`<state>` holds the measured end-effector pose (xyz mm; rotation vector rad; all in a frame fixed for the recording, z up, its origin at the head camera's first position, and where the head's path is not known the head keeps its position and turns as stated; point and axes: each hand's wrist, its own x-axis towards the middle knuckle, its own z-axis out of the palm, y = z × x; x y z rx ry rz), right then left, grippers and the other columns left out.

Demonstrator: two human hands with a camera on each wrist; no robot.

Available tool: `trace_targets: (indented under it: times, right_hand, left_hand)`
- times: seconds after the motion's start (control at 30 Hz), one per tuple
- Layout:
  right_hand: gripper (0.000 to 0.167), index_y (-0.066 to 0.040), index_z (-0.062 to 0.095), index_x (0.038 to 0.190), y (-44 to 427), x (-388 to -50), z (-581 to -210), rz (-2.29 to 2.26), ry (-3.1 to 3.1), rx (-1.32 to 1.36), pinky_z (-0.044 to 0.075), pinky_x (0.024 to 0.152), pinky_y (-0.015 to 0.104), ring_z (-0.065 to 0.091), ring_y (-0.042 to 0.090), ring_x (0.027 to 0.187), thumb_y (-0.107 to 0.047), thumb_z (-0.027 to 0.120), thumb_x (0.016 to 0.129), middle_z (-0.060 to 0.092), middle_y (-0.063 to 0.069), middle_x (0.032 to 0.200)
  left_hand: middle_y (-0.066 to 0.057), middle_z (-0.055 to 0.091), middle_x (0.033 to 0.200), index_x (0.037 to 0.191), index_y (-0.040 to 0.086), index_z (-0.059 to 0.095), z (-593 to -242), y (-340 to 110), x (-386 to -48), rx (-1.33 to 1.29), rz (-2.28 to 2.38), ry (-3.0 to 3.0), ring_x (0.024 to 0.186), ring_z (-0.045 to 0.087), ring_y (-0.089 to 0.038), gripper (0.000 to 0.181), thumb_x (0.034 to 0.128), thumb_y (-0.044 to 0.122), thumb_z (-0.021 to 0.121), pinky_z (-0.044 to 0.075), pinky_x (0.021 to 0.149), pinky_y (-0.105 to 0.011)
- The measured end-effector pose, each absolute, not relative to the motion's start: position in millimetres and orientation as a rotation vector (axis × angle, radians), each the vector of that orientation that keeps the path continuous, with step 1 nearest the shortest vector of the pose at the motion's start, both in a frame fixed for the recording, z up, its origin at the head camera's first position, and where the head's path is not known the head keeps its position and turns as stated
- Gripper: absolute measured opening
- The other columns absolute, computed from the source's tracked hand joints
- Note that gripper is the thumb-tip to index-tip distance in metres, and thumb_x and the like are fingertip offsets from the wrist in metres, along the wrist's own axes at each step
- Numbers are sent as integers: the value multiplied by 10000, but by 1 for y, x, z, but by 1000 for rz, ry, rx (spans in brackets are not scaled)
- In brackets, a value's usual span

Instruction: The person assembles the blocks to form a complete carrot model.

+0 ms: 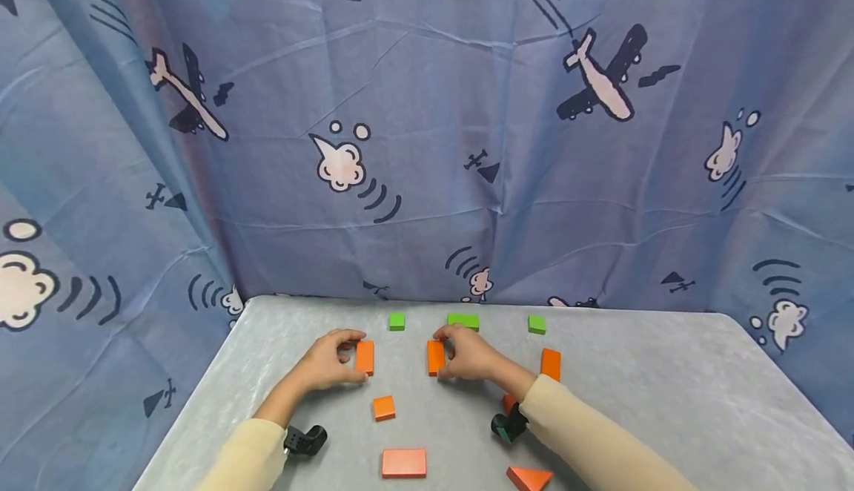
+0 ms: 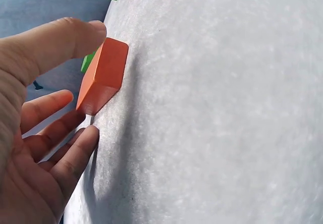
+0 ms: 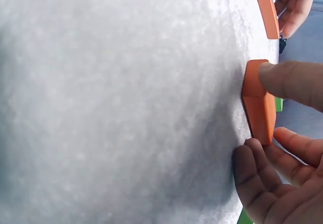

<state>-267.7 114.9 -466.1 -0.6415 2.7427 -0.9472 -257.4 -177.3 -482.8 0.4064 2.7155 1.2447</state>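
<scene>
Two upright-lying orange rectangular blocks are on the grey table, one at each hand. My left hand [image 1: 328, 361] spans the left orange block [image 1: 365, 357] end to end, thumb at its near end and fingertips at its far end. In the left wrist view the thumb [image 2: 75, 40] touches that block [image 2: 108, 70]. My right hand [image 1: 470, 356] pinches the right orange block [image 1: 435, 358] lengthwise. The right wrist view shows the thumb [image 3: 290, 82] on one end of this block [image 3: 260, 113] and fingers at the other.
Green blocks [image 1: 396, 321], [image 1: 463, 321] and another green block [image 1: 537, 324] lie along the back. A small orange block [image 1: 383, 408] and a larger orange block [image 1: 403, 463] lie nearer. At right are an orange block [image 1: 550, 365] and an orange triangle [image 1: 529, 478]. A patterned curtain [image 1: 427, 179] hangs behind.
</scene>
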Motion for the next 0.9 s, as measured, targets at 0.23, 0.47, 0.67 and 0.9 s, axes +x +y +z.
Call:
trace_targets:
  times: [0.23, 0.47, 0.67, 0.9]
  right_hand:
    - [576, 25, 618, 1149, 114, -268, -467, -913, 2763, -613, 393, 586, 240, 476, 126, 674, -69, 860, 635, 547, 85, 1006]
    - [564, 9, 630, 1131, 116, -268, -466, -940, 2750, -582, 410, 582, 232, 487, 123, 672, -60, 865, 624, 550, 76, 982]
    - [559, -8, 636, 1127, 123, -264, -461, -940, 2737, -575, 427, 602, 239, 498, 121, 679, -61, 862, 618, 585, 95, 1080]
    - [558, -17, 643, 1118, 128, -261, -462, -917, 2759, -574, 425, 606, 227, 496, 111, 669, -78, 869, 612, 600, 97, 1087]
  left_hand:
    - [-117, 567, 1255, 1281, 68, 589, -483, -176, -255, 381, 1251, 2704, 1074, 604, -270, 690, 650, 115, 864, 538, 882, -357]
    - [-118, 572, 1251, 1260, 60, 604, -481, -175, -255, 359, 1236, 2724, 1061, 620, -277, 657, 654, 88, 855, 542, 877, -347]
    - [-95, 588, 1232, 1239, 79, 624, -482, -173, -257, 336, 1200, 2747, 1011, 635, -242, 626, 658, 98, 856, 546, 851, -342]
    - [-73, 605, 1167, 1198, 92, 639, -482, -174, -259, 342, 1167, 2772, 937, 615, -191, 596, 645, 116, 861, 539, 796, -323]
